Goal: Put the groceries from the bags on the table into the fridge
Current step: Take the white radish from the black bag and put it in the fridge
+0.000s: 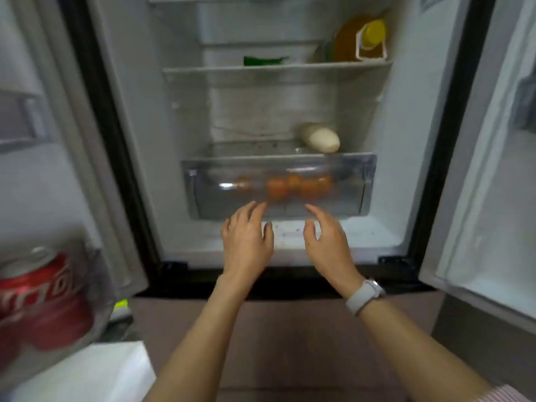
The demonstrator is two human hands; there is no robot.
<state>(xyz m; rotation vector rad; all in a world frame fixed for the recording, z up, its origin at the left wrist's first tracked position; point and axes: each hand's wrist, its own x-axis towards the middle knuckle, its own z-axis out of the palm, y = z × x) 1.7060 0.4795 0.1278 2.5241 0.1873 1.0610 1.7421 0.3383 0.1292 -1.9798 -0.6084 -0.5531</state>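
The fridge (136, 117) stands open in front of me. Its clear crisper drawer (356, 184) at the bottom holds several oranges (293, 187) seen through the front. My left hand (246, 236) and my right hand (327, 242) hover just below the drawer's front, fingers spread, holding nothing. The fingertips are at or very near the drawer's lower edge; contact is unclear. A pale white radish (320, 137) lies on the shelf above the drawer, at the right. A bottle of orange juice with a yellow cap (359, 39) lies on the upper shelf beside a green packet (264, 60).
The left door's bin holds red cola cans (37, 291). The right door (493, 198) is swung open, its shelves bare in view. A white box (87, 372) sits at the lower left. A brown freezer drawer front (290, 329) lies below my forearms.
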